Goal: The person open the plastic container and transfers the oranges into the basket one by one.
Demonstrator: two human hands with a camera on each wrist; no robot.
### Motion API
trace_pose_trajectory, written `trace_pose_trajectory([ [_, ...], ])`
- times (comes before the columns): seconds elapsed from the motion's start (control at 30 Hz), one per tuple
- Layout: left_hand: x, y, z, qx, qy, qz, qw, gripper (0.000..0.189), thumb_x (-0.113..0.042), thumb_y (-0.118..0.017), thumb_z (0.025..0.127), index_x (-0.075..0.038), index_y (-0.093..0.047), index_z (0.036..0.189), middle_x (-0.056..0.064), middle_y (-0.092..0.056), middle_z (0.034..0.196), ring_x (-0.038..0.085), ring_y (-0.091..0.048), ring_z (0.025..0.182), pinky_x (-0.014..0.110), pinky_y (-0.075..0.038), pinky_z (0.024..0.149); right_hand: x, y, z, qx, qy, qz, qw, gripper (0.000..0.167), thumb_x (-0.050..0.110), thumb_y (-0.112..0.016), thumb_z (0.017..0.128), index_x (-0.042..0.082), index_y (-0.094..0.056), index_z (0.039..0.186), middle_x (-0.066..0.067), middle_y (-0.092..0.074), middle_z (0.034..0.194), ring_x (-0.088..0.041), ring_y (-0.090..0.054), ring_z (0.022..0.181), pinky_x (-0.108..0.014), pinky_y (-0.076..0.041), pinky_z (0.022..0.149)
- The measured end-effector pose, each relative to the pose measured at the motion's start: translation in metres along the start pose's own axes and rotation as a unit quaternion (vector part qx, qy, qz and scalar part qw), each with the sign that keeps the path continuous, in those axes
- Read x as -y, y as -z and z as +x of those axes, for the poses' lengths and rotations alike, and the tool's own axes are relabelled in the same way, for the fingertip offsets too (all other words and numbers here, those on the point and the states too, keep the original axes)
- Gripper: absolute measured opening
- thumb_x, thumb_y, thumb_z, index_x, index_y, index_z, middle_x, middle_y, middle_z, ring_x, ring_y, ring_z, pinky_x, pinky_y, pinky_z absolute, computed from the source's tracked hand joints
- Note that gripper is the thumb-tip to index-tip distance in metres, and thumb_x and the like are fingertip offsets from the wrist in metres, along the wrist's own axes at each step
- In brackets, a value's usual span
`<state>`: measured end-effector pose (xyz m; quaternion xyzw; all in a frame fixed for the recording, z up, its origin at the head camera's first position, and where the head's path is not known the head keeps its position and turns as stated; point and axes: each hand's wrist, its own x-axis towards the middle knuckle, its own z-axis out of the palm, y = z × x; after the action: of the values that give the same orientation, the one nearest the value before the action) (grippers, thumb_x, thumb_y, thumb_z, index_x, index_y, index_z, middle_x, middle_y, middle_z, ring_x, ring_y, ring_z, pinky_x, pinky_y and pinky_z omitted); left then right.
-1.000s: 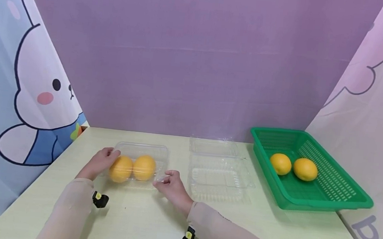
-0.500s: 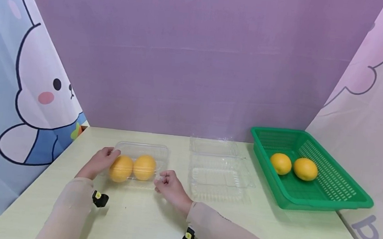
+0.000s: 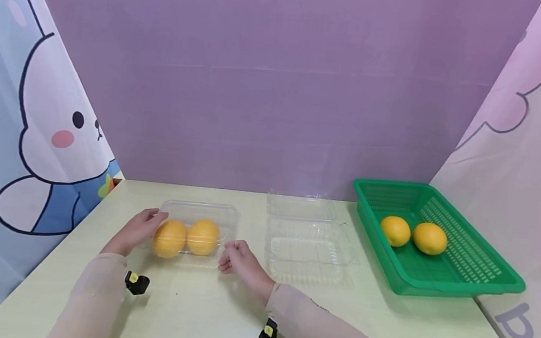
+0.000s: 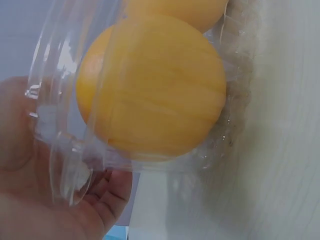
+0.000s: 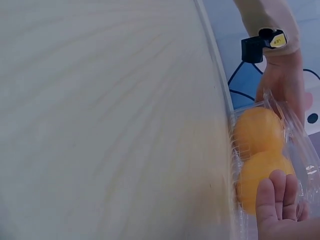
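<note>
Two oranges point(image 3: 186, 239) sit side by side in a clear plastic clamshell box point(image 3: 228, 218) at the left of the table, with the lid lying over them. My left hand point(image 3: 136, 229) holds the box's left end; in the left wrist view, its thumb and curled fingers point(image 4: 112, 197) lie around the rim. Beside the front right corner is my right hand point(image 3: 246, 266), its fingers loosely bent and holding nothing. The right wrist view has those fingers point(image 5: 278, 195) in front of the nearer orange point(image 5: 265, 165); contact with the plastic cannot be made out.
Another clear clamshell box point(image 3: 309, 247) stands with its lid folded back, right of the filled one. A green basket point(image 3: 463, 288) with two oranges point(image 3: 430, 238) is at the far right. A purple cloth point(image 3: 278, 84) hangs behind the table.
My right hand has let go of the box's front right corner and drawn back slightly, its fingers loosening. The left hand and the oranges stay nearly in place.
</note>
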<state>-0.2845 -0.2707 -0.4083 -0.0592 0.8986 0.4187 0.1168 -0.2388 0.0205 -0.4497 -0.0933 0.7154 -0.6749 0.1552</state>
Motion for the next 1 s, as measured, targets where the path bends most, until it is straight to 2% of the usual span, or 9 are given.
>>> trace_pose_trajectory([
  [0.1,0.0031,0.001,-0.0006,0.0,0.002,-0.002,1.0,0.1,-0.071,-0.033,0.097,0.005,-0.008,0.157,0.033,-0.012,0.159,0.053,-0.018,0.143,0.07,-0.02,0.111,0.001,0.0007,0.0,0.004,-0.001,0.018,0.9998,0.037,0.026,-0.043,0.104,-0.003,-0.045,0.126,-0.01,-0.06,0.095,-0.018,-0.062,0.083,-0.032,-0.056,0.083],
  [0.2,0.0056,0.0021,-0.0008,-0.003,-0.001,-0.005,1.0,0.101,-0.071,-0.034,0.097,0.005,-0.008,0.157,0.033,-0.014,0.158,0.052,-0.021,0.142,0.069,-0.022,0.111,0.002,0.0008,-0.0013,0.005,0.001,0.03,0.9995,0.036,0.026,-0.043,0.106,-0.003,-0.045,0.128,-0.011,-0.06,0.095,-0.018,-0.063,0.084,-0.034,-0.056,0.084],
  [0.4,0.0079,0.0027,0.0005,-0.01,-0.014,-0.003,0.9998,0.1,-0.072,-0.035,0.096,0.004,-0.011,0.157,0.034,-0.019,0.157,0.05,-0.031,0.137,0.067,-0.028,0.109,0.002,-0.0015,-0.0026,-0.005,0.004,0.037,0.9993,0.033,0.019,-0.044,0.106,-0.004,-0.045,0.13,-0.014,-0.061,0.096,-0.02,-0.063,0.085,-0.038,-0.056,0.085],
  [0.73,0.0063,-0.0002,0.0059,-0.015,-0.004,-0.008,0.9999,0.101,-0.074,-0.034,0.095,0.003,-0.012,0.158,0.032,-0.018,0.158,0.051,-0.024,0.141,0.068,-0.025,0.11,0.001,-0.0009,-0.0036,-0.007,0.011,0.043,0.999,0.03,0.016,-0.043,0.106,-0.003,-0.044,0.129,-0.012,-0.061,0.097,-0.019,-0.063,0.086,-0.037,-0.055,0.086],
  [1.0,0.0086,0.0015,0.0024,-0.016,-0.019,-0.017,0.9995,0.087,-0.062,-0.031,0.102,0.005,-0.02,0.155,0.031,-0.029,0.153,0.047,-0.037,0.135,0.064,-0.032,0.109,0.0009,0.0005,-0.0026,-0.009,0.01,0.043,0.999,0.031,0.015,-0.043,0.105,-0.005,-0.044,0.13,-0.012,-0.061,0.096,-0.018,-0.063,0.086,-0.036,-0.055,0.087],
])
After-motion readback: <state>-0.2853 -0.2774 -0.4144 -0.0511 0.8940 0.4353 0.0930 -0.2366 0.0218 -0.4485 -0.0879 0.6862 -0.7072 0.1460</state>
